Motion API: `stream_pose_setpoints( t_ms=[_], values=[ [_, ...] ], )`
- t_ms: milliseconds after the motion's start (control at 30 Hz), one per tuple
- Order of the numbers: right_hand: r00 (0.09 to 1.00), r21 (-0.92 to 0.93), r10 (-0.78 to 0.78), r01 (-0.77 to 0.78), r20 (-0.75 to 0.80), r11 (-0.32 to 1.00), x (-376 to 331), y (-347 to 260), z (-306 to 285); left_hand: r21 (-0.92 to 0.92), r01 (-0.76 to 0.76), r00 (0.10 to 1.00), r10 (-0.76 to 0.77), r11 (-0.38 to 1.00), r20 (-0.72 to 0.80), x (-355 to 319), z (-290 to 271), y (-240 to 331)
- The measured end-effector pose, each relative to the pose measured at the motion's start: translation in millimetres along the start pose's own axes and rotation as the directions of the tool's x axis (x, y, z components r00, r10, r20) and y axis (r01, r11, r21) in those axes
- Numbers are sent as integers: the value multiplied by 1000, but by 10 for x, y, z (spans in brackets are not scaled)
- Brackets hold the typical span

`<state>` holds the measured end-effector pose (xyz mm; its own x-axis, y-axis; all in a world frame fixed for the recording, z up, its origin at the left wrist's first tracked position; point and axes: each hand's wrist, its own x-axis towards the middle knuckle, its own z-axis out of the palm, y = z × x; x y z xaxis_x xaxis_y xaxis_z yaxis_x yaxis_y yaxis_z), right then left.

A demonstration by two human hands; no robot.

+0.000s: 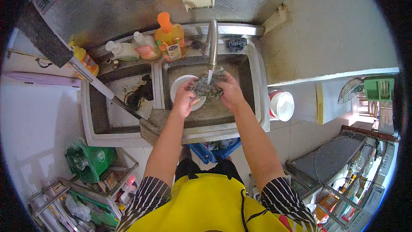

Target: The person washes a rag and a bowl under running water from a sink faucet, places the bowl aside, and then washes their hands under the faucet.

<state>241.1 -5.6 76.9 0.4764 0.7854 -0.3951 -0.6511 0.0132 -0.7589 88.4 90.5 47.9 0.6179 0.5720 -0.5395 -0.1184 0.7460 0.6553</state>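
Near edge: the sink's front rim (141, 139) runs across just beyond the yellow apron (206, 206); both forearms cross it.
Left hand (183, 99): grip clamped on the white bowl (180, 87), held in the right basin under the water stream.
Right hand (230, 91): grip closed on the grey scouring pad (207, 88), pressed against the bowl.
Room: bare basin floor around the hands; basin walls close on both sides.
Left basin (124, 94): dark debris near the drain.
Far edge: tap (212, 43) and soap bottles (146, 45) line the back rim.
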Motion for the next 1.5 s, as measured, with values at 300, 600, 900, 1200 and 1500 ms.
stream_pose_setpoints(
  t_ms=[300,600,900,1200,1500],
  values=[
    [926,-968,-366,171,94,184,-88,362,242,-317,246,959,-277,916,-55,174,370,-295],
    [959,-957,-204,-142,-196,254,11,375,368,-268,60,995,-81,962,-66,332,272,-456],
    [971,-752,-193,19,-144,658,199,204,-67,220,-51,998,43,974,40,224,78,-192],
    [992,-153,101,-89,71,984,201,15,105,-247,326,939,-284,912,192,120,-55,-275],
    [900,-975,-424,173,98,142,-51,458,211,-312,161,983,-180,936,-32,224,388,-346]
  ],
)
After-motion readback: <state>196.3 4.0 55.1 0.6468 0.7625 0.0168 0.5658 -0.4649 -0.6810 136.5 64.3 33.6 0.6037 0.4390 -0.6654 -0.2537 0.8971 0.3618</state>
